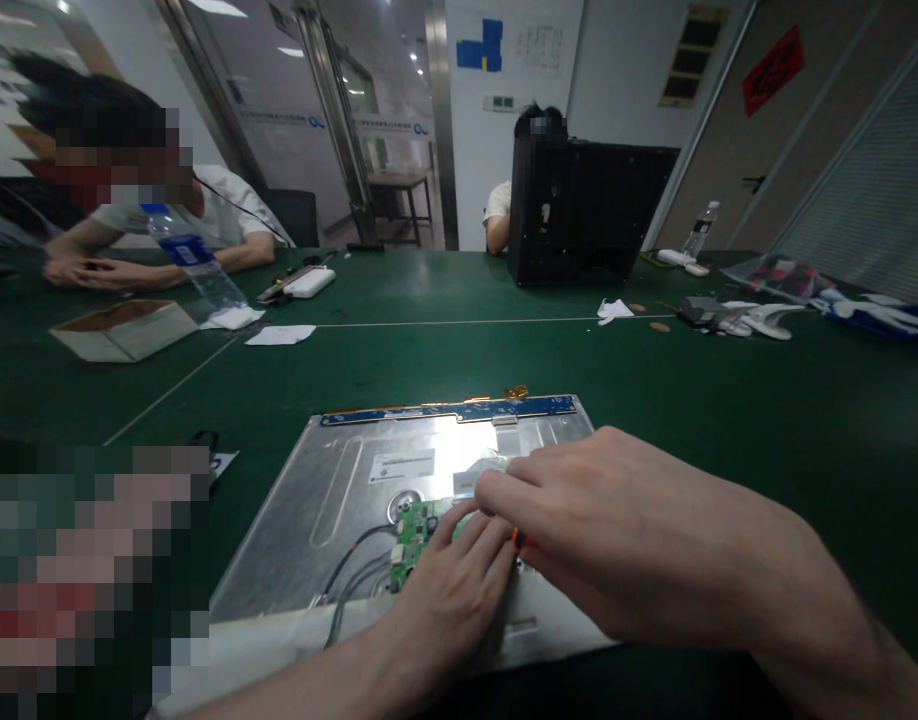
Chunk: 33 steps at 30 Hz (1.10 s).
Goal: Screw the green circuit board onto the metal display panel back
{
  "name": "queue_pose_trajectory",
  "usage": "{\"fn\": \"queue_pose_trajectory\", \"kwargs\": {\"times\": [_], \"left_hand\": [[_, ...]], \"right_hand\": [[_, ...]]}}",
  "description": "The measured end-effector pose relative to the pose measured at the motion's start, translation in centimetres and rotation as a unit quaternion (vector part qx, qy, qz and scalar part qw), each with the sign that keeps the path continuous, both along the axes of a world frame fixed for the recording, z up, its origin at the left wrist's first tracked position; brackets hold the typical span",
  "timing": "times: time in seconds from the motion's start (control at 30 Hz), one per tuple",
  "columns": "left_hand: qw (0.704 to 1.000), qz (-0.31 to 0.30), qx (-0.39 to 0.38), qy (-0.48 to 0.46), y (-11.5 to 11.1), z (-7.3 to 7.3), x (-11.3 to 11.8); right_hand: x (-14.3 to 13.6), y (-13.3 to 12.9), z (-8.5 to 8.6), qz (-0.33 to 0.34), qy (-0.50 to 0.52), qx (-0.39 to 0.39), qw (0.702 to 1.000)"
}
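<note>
A flat display panel (339, 480) lies metal back up in front of me, with a blue circuit strip (451, 410) along its far edge. Near its middle sits a green circuit board (410, 545), with dark cables (350, 570) running from its left side. My left hand (463, 570) rests on the board with fingers stretched out, covering part of it. Just right of it, my right hand (601, 530) is closed around an orange-and-black tool (517, 541). Most of the tool and its tip are hidden by my hands.
A cardboard box (129, 335), a tilted water bottle (193, 255) and papers (281, 335) are at the left. A large black monitor-like case (586, 210) stands across the table. Gloves (755, 318) lie at the right. Two people sit opposite; a blurred area fills the lower left.
</note>
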<state>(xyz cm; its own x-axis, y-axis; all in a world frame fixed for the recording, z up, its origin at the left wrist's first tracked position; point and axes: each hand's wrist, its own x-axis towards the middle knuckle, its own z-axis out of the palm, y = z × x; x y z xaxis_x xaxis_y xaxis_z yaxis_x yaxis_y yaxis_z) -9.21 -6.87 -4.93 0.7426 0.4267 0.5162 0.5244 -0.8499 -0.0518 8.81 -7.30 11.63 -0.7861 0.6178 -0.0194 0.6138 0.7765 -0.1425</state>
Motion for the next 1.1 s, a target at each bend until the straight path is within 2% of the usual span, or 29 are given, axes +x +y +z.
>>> {"fn": "queue_pose_trajectory", "kwargs": {"times": [0.2,0.37,0.53,0.8,1.1], "left_hand": [[1.000,-0.017,0.010,-0.015,-0.03,0.63,-0.04],[1.000,-0.002,-0.008,0.011,0.09,0.28,-0.07],[0.999,-0.008,-0.032,0.022,0.02,-0.09,-0.32],[0.999,0.003,-0.037,0.034,-0.04,0.14,-0.21],[0.999,0.004,-0.019,0.042,0.03,-0.16,-0.11]], "right_hand": [[-0.04,-0.18,0.13,-0.008,-0.003,0.005,1.000],[-0.16,-0.18,-0.05,-0.021,0.007,0.000,1.000],[-0.07,0.00,-0.38,-0.058,-0.004,0.046,0.997],[0.05,-0.01,-0.16,-0.003,0.006,-0.016,1.000],[0.05,-0.16,0.02,-0.012,-0.004,-0.003,1.000]]}}
